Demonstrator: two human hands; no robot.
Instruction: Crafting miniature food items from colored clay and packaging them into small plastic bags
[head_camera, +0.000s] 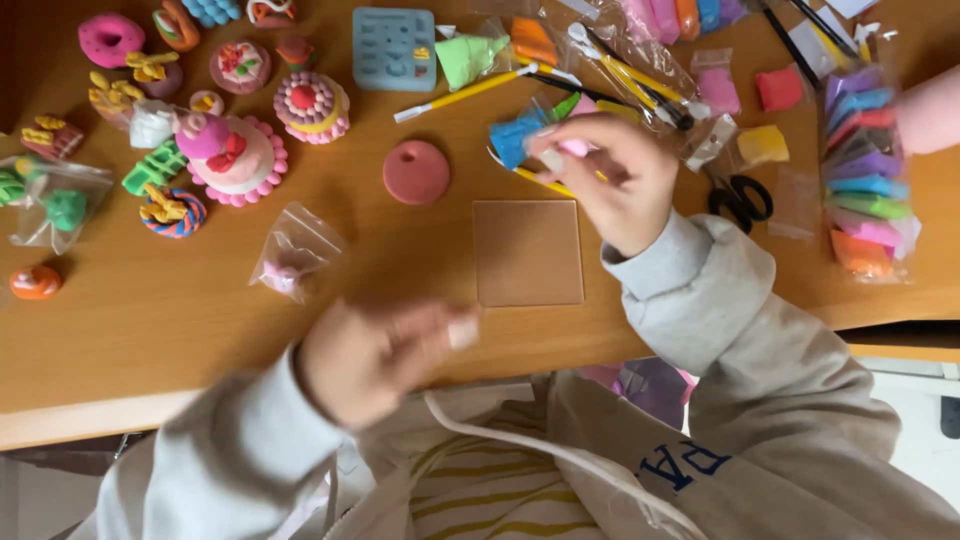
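On the wooden tabletop (150, 320), clay cakes crowd the far left, with bagged clay strips (865, 170) at the right and black scissors (742, 198) nearby. Near the middle lies a clear square sheet (527, 252), a flat pink clay disc (416, 172) beyond it. The right hand (610, 180) pinches a small pale clay lump (551, 158) above the sheet's far edge. The left hand (375, 355), blurred, closes its grip on a white clay bit (463, 333) at the near edge
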